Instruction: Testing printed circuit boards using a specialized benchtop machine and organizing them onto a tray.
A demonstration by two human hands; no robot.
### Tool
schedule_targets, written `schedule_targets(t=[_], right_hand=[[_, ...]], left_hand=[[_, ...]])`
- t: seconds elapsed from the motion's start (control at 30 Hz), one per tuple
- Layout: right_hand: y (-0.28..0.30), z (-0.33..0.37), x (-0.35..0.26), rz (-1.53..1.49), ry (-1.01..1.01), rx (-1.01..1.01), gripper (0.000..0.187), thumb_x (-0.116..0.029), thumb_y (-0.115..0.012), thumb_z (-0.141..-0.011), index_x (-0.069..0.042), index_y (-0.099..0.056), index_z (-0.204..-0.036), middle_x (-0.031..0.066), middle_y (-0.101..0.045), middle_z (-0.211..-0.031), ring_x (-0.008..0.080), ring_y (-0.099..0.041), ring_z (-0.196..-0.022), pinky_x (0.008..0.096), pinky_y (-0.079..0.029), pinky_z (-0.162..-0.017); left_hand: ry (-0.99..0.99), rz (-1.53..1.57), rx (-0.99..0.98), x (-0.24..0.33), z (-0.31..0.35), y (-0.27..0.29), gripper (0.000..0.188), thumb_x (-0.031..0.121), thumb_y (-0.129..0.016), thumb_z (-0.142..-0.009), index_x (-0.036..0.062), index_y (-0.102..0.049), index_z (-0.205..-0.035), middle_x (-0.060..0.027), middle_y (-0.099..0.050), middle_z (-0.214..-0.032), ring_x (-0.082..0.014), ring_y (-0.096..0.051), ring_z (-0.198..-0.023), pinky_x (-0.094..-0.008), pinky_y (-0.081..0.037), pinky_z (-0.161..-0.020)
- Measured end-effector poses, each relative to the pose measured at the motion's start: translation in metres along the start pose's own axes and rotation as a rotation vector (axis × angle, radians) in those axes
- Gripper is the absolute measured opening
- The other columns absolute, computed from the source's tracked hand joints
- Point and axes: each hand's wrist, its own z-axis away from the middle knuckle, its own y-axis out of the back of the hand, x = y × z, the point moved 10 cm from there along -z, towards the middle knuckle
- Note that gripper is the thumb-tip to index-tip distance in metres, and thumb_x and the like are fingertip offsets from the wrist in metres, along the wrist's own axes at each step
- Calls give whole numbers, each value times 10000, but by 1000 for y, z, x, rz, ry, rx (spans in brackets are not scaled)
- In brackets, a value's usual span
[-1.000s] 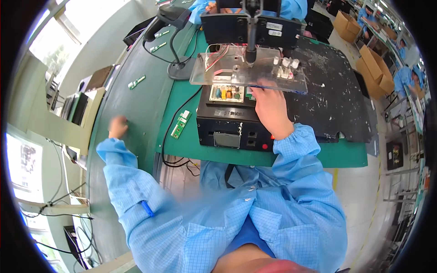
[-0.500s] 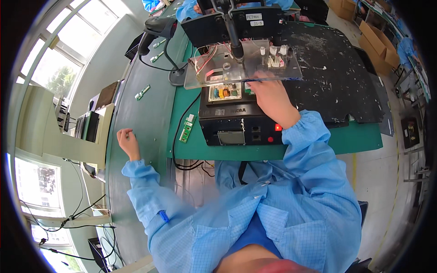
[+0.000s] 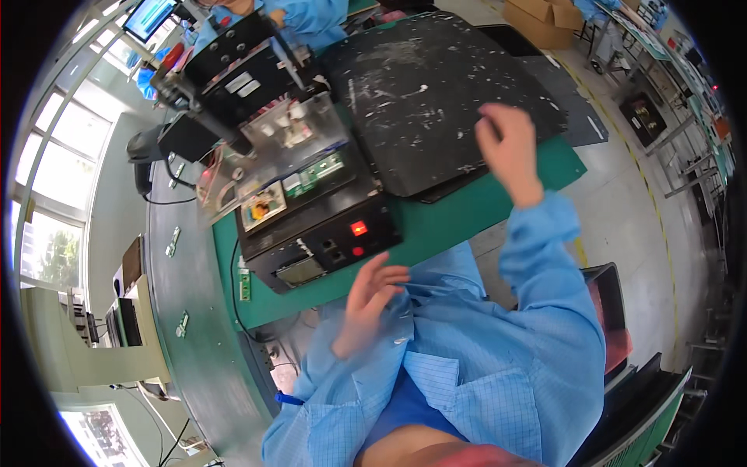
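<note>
My left hand (image 3: 372, 302) is held in front of the black test fixture (image 3: 319, 245), slightly blurred, with fingers spread and nothing in them. My right hand (image 3: 510, 148) hovers over the scratched black mat (image 3: 436, 93), fingers loosely bent and thumb apart; no object shows in it. On top of the fixture, a green circuit board (image 3: 315, 175) lies beside a pale board with coloured components (image 3: 263, 205). Above them hangs a clear plate (image 3: 257, 159) with wires and white connectors. A red light (image 3: 359, 228) glows on the fixture's front.
A small green board (image 3: 244, 285) lies left of the fixture near a black cable. More boards, including one board (image 3: 182, 324), rest on the long dark green bench (image 3: 202, 373). A handheld scanner (image 3: 145, 148) stands behind. Across the table is another person's blue sleeve (image 3: 315, 19).
My right hand has left the fixture and moved right over the mat. My left hand has come from the bench to the fixture's front. The whole view has turned right.
</note>
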Motion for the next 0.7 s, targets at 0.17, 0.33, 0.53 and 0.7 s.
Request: schedule_targets(t=[0.17,0.33,0.53,0.7], right_hand=[[0,-23,243,491,-578,-258,623,-540,-510,-915,-61,-561,-1310,167,-563,-1339,390,-479,-1265,529,-375,-1041],[-26,-33,274,636,-664,-546,666,-613,-497,-894,-53,-606,-1239,171,-571,-1310,373,-495,-1251,507,-403,-1019],[-38,-34,290,676,-558,-452,624,-597,-511,-899,-43,-630,-1162,176,-601,-1227,371,-538,-1199,508,-427,-993],[-33,-36,284,581,-660,-519,659,-620,-480,-905,-43,-605,-1198,216,-600,-1254,416,-562,-1175,569,-387,-1009]], left_hand=[[237,521,-141,-33,-63,-76,601,171,-434,-987,-17,-201,-1507,-225,-397,-1473,-289,-430,-1353,-395,-397,-1076],[349,939,212,-61,-110,-75,638,165,-438,-974,-77,-147,-1487,-246,-337,-1503,-321,-388,-1379,-396,-345,-1148],[326,809,244,-53,-109,-91,512,187,-443,-972,-77,-292,-1383,-231,-323,-1518,-324,-387,-1381,-396,-336,-1154],[227,826,208,-50,-127,-89,434,205,-435,-974,-25,-362,-1334,-210,-357,-1508,-328,-396,-1378,-401,-351,-1125]])
